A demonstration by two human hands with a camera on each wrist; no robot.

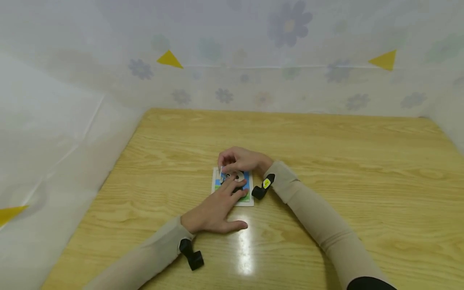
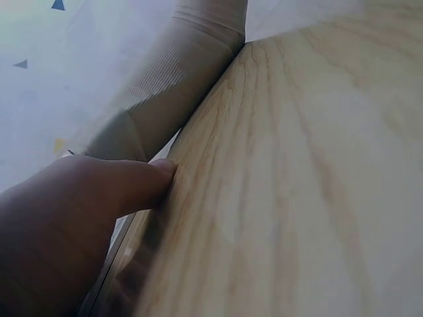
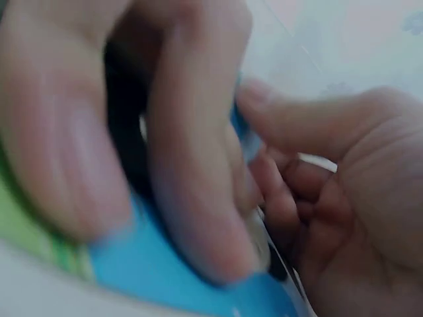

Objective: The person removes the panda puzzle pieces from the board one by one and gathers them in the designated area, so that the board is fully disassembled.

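A small picture card (image 1: 247, 200) with a blue and green panda print lies flat on the wooden table (image 1: 326, 161), near its middle. My left hand (image 1: 232, 189) rests on it, straight fingers pressing it down. My right hand (image 1: 224, 166) reaches in from the right, its fingers curled, and pinches the card's far left corner, where a thin white edge stands up. In the right wrist view the blurred left fingers (image 3: 192, 165) lie over the blue card (image 3: 165, 277), and the right hand (image 3: 317, 198) curls at its edge. The left wrist view shows only my thumb (image 2: 132, 185) against the table (image 2: 297, 165).
White flower-print sheeting (image 1: 253, 80) walls the table at the back and on both sides, with yellow triangles on it. Black cameras sit on both wrists (image 1: 191, 253) (image 1: 262, 187). A bright glare patch (image 1: 244, 249) lies on the wood by my left hand.
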